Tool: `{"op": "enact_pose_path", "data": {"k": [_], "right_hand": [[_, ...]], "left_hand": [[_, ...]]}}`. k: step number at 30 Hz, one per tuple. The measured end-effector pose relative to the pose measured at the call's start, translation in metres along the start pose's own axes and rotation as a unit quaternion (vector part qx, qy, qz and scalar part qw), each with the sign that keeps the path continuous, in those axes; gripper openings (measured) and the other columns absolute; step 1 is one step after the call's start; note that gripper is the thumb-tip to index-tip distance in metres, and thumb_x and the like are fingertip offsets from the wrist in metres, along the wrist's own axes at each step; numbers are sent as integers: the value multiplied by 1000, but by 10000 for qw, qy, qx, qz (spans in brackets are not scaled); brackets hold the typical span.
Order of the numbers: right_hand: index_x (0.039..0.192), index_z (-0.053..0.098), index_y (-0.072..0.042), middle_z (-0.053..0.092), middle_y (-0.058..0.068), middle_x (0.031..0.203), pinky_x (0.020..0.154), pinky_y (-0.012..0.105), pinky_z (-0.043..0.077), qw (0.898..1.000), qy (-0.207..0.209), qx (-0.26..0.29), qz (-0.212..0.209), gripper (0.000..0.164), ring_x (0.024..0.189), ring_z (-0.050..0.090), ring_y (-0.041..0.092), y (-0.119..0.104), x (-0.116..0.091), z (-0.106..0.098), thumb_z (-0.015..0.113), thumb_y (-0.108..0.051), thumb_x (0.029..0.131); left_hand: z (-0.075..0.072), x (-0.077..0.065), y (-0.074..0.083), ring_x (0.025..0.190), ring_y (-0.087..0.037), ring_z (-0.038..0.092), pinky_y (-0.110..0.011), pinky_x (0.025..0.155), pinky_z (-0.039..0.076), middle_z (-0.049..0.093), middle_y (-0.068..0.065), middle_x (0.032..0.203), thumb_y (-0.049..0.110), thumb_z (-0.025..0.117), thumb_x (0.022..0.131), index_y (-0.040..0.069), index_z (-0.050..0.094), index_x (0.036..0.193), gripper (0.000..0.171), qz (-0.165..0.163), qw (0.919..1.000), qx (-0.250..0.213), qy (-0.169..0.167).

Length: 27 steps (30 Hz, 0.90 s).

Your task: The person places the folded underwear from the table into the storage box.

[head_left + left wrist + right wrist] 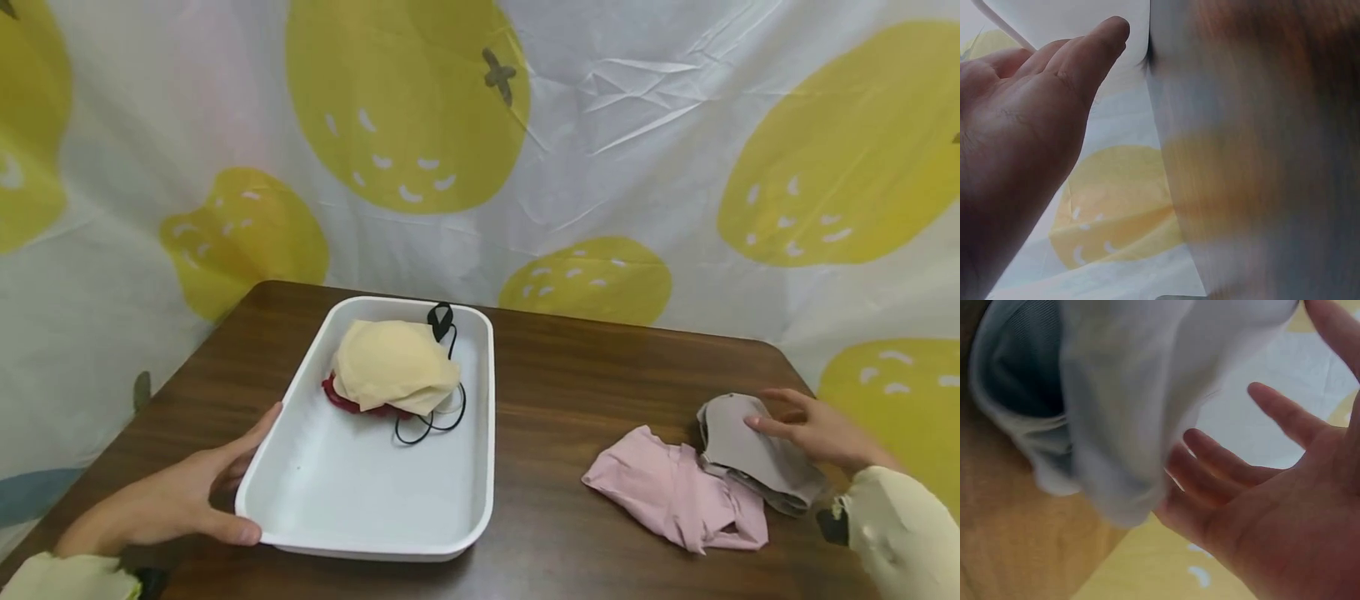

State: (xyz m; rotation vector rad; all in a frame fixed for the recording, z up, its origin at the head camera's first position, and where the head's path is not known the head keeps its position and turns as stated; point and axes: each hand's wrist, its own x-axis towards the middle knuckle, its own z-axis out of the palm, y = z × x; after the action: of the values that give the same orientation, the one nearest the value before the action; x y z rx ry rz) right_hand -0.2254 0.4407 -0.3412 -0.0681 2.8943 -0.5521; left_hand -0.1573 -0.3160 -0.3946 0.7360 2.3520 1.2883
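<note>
My left hand (176,496) rests against the near left corner of a white tray (483,467). Its thumb lies at the front edge and its fingers reach along the left side. In the tray's far half is a bunched cream cloth (393,362), over a dark red piece (341,396) and a thin black cord (450,425). On the right, my right hand (817,429) has its fingertips at a folded grey cloth (750,446). The right wrist view shows its fingers spread beside this cloth (1116,412). A pink folded cloth (660,492) lies partly under the grey one.
Everything stands on a dark brown wooden table (570,375). A white curtain (615,108) with yellow fruit prints hangs behind the table and down its left side. The tray's raised rim separates its contents from the cloths on the right.
</note>
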Motion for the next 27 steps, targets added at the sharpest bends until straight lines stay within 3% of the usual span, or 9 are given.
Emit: {"op": "enact_pose_path", "data": {"k": [6, 11, 15, 20, 22, 26, 27], "right_hand": [[156, 25, -1, 29, 45, 149, 88, 64, 46, 9968, -194, 704, -309, 73, 127, 37, 65, 11, -3, 12, 59, -34, 101], [160, 25, -16, 16, 41, 158, 92, 66, 39, 9925, -363, 1122, -338, 73, 130, 30, 65, 16, -2, 17, 63, -29, 99], [160, 26, -20, 13, 39, 159, 91, 61, 40, 9924, -342, 1138, -310, 74, 131, 28, 65, 19, -1, 21, 65, -29, 97], [159, 30, -21, 15, 37, 161, 91, 33, 40, 9947, -33, 977, -331, 77, 135, 27, 57, 20, 0, 25, 71, -29, 94], [158, 32, -23, 17, 37, 161, 80, 20, 38, 9952, 119, 916, -308, 77, 131, 31, 53, 21, 0, 26, 72, -30, 93], [158, 33, -22, 16, 41, 159, 72, 17, 44, 9945, 250, 976, -297, 75, 127, 38, 53, 24, -1, 29, 72, -30, 93], [158, 33, -23, 16, 40, 159, 73, 18, 45, 9944, 245, 988, -292, 75, 126, 43, 44, 25, -1, 29, 71, -31, 94]], "left_hand": [[0, -1, -2, 123, 15, 46, -14, 90, 48, 2, -32, 165, 29, 80, 86, 35, -12, 160, 119, -282, 9994, 192, 62], [2, -2, -3, 124, 12, 47, -14, 91, 48, 2, -32, 165, 27, 81, 86, 31, -11, 161, 118, -199, 9997, 136, 64], [5, -2, -2, 125, 12, 47, -15, 92, 48, 2, -32, 166, 28, 80, 86, 33, -11, 161, 118, -150, 9999, -35, 17], [5, -1, 1, 126, 12, 46, -15, 92, 48, -2, -29, 166, 25, 81, 86, 33, -11, 161, 119, -127, 9998, -171, -7], [4, 0, 1, 126, 13, 45, -15, 92, 48, -3, -28, 167, 26, 81, 85, 33, -11, 161, 119, -138, 9998, -110, 40], [2, -2, 3, 126, 12, 46, -16, 92, 49, -3, -28, 167, 25, 81, 85, 33, -11, 161, 119, -74, 9999, -68, 68], [2, -2, 2, 125, 12, 46, -16, 91, 49, -2, -29, 167, 25, 81, 86, 32, -10, 161, 118, -31, 10000, -59, 71]]}}
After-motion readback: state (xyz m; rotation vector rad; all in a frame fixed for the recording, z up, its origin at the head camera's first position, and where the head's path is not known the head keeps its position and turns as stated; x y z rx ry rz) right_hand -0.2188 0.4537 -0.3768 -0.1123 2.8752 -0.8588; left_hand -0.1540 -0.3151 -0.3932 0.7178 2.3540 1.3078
